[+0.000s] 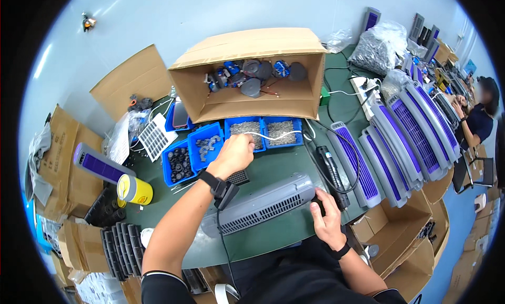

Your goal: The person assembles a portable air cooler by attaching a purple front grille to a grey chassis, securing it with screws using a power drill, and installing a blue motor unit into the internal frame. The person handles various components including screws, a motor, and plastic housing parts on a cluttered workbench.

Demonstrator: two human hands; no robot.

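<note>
Grey and long, the case point(263, 204) lies on the green table point(289, 159), right in front of the person. The left hand point(234, 152) is at the near edge of a blue bin of small metal bits point(244, 128); its fingers are curled, but I can't tell if they hold one. The right hand point(327, 220) is loosely open by the case's right end. To do this well, I think it should keep the case still while the left hand takes just a few bits, without snagging the white cord point(273, 138).
</note>
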